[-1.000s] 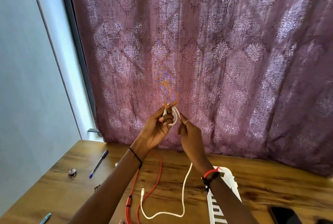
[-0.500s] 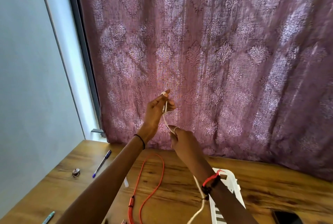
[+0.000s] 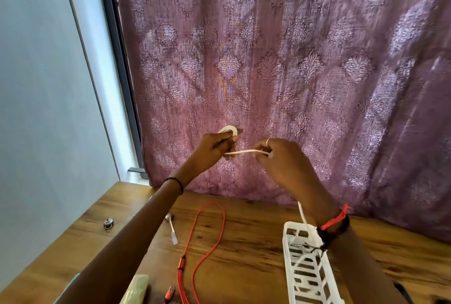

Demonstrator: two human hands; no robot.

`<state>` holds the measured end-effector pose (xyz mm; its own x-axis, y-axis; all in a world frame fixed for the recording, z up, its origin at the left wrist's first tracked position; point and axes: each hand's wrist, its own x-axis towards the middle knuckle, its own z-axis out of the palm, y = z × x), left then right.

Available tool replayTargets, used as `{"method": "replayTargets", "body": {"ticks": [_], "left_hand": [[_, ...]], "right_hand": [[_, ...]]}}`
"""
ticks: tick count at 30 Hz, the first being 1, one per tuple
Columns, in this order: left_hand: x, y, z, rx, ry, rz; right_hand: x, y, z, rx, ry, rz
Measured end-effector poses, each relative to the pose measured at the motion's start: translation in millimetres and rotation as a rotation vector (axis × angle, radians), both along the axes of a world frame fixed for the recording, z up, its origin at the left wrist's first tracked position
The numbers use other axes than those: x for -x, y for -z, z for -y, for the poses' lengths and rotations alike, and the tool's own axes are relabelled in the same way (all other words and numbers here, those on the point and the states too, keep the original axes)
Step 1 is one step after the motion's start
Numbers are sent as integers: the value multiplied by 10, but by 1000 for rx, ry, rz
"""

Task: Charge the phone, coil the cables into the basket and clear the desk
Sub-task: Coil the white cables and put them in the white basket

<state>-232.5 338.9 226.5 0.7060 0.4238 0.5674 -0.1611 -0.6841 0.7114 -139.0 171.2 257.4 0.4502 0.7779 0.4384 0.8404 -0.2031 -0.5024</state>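
Wood desk point(image 3: 256, 267) w/ orange cable point(image 3: 207, 237), white basket point(image 3: 305, 272)

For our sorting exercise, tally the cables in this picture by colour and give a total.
White cable, held between the hands: 1
White cable, lying on the desk: 1
Orange-red cable, lying on the desk: 1
Total: 3

White cable point(image 3: 246, 151), orange cable point(image 3: 210, 233), white basket point(image 3: 291, 267), mauve damask-patterned curtain point(image 3: 280, 64).

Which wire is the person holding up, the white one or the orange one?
The white cable. Both hands, left hand and right hand, hold it up in the air, while the orange cable lies loose on the desk.
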Motion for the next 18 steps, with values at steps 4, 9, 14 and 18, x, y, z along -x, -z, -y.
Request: {"method": "replayTargets", "body": {"ticks": [4,9,14,18], "left_hand": [[82,-23,24,95,162,-28],[90,2,77,515,485,-18],[56,-20,140,898,752,44],[28,-7,194,1121,862,142]], "right_hand": [[-169,-140,2,-166,-82,-118],[-286,-159,-41,-327,-165,-286],[-304,-1,-160,-402,-236,-533],[-220,210,-293,-434,-276,-696]]}}
